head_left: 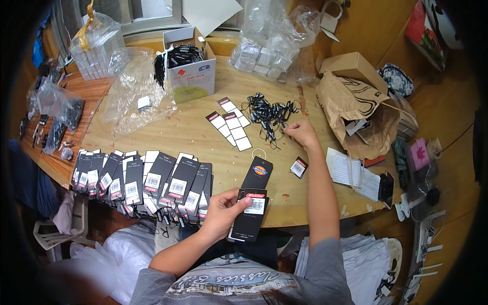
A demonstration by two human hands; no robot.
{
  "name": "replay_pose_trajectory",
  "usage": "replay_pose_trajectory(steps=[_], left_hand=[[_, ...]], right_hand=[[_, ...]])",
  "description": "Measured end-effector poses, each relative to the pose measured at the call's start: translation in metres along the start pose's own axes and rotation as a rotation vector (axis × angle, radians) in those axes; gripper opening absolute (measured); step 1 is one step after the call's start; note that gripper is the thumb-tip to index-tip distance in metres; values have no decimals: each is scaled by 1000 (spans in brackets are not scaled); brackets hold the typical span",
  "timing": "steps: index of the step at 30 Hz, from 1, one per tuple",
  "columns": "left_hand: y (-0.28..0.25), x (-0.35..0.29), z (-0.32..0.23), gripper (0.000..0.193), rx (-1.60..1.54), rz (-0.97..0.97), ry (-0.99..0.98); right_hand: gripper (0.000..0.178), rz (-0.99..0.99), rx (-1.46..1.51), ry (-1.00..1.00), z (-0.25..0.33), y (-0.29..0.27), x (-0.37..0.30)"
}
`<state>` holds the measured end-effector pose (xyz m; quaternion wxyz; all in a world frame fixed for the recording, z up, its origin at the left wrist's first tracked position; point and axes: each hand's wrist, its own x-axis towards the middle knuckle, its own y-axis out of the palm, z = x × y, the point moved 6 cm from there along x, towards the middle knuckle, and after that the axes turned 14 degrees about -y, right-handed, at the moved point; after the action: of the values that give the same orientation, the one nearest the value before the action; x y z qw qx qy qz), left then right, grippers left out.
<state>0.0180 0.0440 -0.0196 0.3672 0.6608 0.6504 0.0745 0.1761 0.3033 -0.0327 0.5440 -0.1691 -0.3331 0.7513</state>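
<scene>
My left hand point(222, 211) holds a small stack of black hang tags point(249, 223) near the table's front edge, thumb on top beside a white barcode sticker. Another black tag with a round coloured emblem point(258, 173) sticks out beyond the stack, a thin pale loop at its top end. Farther off, my right hand point(303, 133) pinches at the near right edge of a tangled pile of black tag strings point(264, 112); the fingertips appear closed on a string. Left of the pile lie several white cards with black and red ends point(234, 127). Near my right forearm rests a small barcode tag point(298, 166).
Rows of black barcoded tags point(134, 180) line the front left edge. Behind stand a box of black strings point(195, 76), plastic-wrapped white blocks point(259, 58) and crumpled clear plastic point(137, 96). On the right are a brown paper bag point(351, 101) and white cards point(353, 173).
</scene>
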Motion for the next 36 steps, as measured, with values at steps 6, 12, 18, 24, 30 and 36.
replay_pose_trajectory(steps=[6,12,18,24,30,36], left_hand=[[0,4,9,17,-82,38,-94],[8,4,17,20,-110,93,-135],[20,7,18,18,-97,186,-162],[28,27,17,10,204,136,114],[36,24,11,13,606,-20,428],[34,22,7,11,686,-43,285]], right_hand=[[12,16,655,16,27,-12,-53],[22,10,355,-77,40,-22,-94],[32,38,814,-60,59,-14,-129],[27,-10,1161,65,61,26,-164],[18,14,1340,81,57,42,-175],[15,141,1430,82,67,46,-176]])
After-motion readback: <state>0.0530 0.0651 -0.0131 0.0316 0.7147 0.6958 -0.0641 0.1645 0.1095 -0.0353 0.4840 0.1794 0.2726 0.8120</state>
